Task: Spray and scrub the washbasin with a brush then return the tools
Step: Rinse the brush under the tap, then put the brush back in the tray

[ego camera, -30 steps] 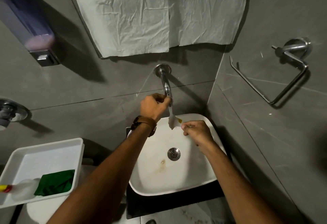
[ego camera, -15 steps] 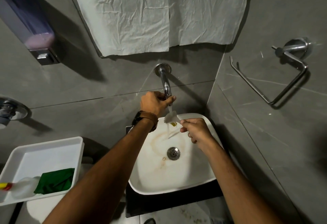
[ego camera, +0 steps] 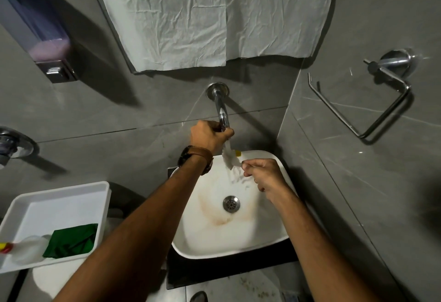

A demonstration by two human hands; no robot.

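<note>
The washbasin (ego camera: 229, 242) is a white, rounded-square bowl on a dark counter (ego camera: 214, 275) in the corner of grey tiled walls, with a metal drain (ego camera: 231, 203) at its middle and a brownish stain curving round the left and near side of that drain. Water runs from the wall tap (ego camera: 220, 108) into the far part of the bowl. The brush (ego camera: 230, 158), small and white-bristled with a bit of yellow at its far side, is held in the stream just above the basin's far rim. The right hand (ego camera: 261, 174) reaches in over the right edge, fingers pinched together on the brush's handle, wrist bent down. The left hand (ego camera: 207, 136), a brown-strapped watch (ego camera: 196, 158) on its wrist, is curled shut around the end of the tap. Left of the basin a white tray (ego camera: 59, 196) holds a green cloth (ego camera: 71, 241) and a pale spray bottle (ego camera: 26, 249) at its near edge.
</note>
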